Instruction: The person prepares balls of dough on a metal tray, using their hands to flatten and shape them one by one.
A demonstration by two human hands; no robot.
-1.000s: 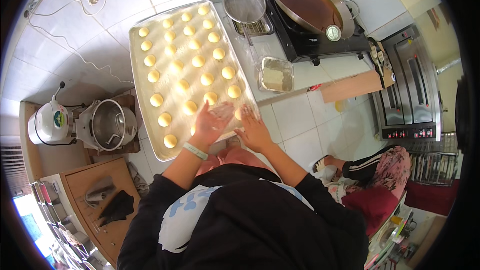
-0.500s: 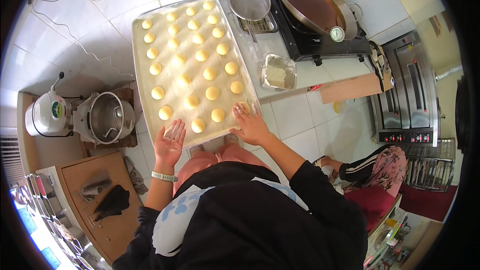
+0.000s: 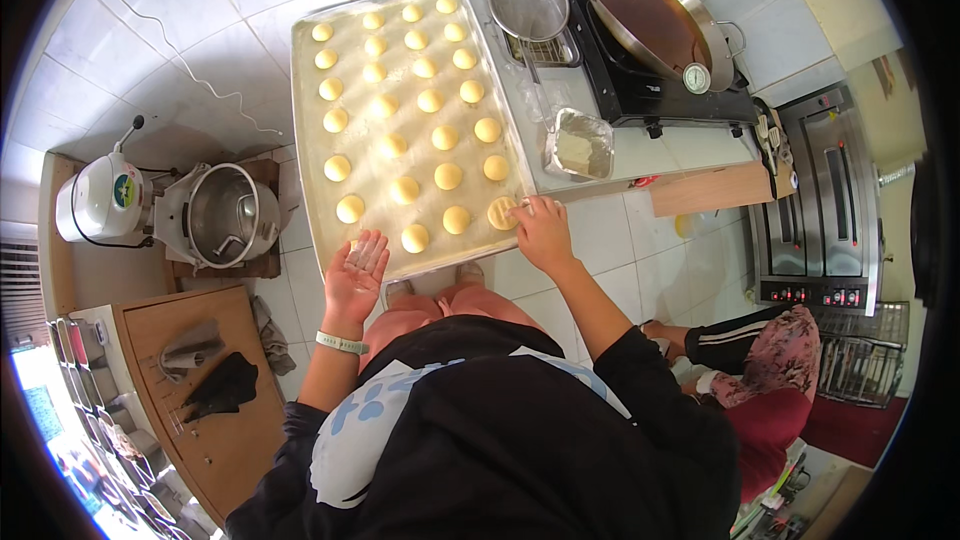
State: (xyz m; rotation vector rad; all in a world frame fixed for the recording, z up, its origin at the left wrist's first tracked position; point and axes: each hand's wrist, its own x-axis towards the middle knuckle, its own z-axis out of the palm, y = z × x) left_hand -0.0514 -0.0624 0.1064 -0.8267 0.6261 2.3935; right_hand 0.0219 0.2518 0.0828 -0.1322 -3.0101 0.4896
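A large lined baking tray (image 3: 398, 265) lies before me with rows of round, pale yellow dough balls (image 3: 404, 190). At its near right corner one dough piece (image 3: 502, 213) is flattened, with finger grooves across its top. My right hand (image 3: 543, 235) is beside that piece at the tray's right edge, fingers curled and thumb tip close to the dough; what they grip, if anything, is hidden. My left hand (image 3: 358, 277) is palm up at the near left corner, fingers stretched and whitish, holding nothing. Its fingertips partly cover a pale spot on the tray.
Right of the tray are a mesh strainer (image 3: 529, 4), a foil container of pale powder (image 3: 580, 145) and a black stove (image 3: 650, 100) bearing a wide pan of brown liquid (image 3: 655, 10). A stand mixer (image 3: 215, 215) is at left, an oven (image 3: 825, 190) at right. Another person (image 3: 765, 370) sits lower right.
My right hand has come off the top of the near right dough piece, its fingers curling at the tray edge. The grooved dough now shows. My left hand stays palm up. The whole view has shifted.
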